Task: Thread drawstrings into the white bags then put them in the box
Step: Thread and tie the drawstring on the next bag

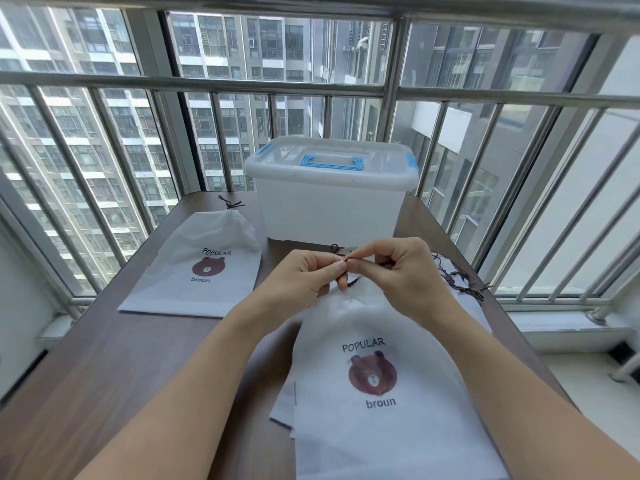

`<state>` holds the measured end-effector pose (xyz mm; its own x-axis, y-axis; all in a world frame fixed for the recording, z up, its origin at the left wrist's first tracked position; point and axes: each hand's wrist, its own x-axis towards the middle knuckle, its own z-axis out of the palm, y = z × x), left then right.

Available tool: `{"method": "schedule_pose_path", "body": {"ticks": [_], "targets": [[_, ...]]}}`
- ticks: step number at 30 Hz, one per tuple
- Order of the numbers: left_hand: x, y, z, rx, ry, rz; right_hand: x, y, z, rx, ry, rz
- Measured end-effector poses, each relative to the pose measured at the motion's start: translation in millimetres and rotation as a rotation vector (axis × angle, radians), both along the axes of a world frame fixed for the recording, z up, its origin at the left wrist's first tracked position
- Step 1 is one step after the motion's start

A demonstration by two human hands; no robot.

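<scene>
A white bag [381,427] printed with a brown bear lies in front of me on top of other white bags. Above its gathered mouth, my left hand [304,275] and my right hand [405,271] both pinch a dark brown drawstring [348,259] between fingertips. A second white bag [197,271] lies at the left, its mouth cinched by a knotted dark string [230,204]. The translucent white box [329,199] with a blue handle and its lid on stands at the far end of the table.
Several loose dark drawstrings [457,278] lie in a heap at the table's right edge. The brown wooden table [104,375] stands against a metal window railing [207,84]. A window sill runs along the right.
</scene>
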<state>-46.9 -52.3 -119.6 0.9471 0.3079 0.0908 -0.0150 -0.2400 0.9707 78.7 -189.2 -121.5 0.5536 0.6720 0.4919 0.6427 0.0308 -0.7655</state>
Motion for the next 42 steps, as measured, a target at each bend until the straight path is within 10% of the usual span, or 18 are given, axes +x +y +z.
{"method": "schedule_pose_path", "body": {"ticks": [11,18,42], "targets": [[4,2,-7,-0.158,-0.077,-0.024,-6,10,3,0.033,0.668,0.104],[2,2,-6,-0.161,-0.084,-0.049,-6,2,9,-0.082,0.476,0.14],[5,-2,-4,-0.251,-0.055,0.013,-17,5,17,-0.104,0.84,-0.033]]}}
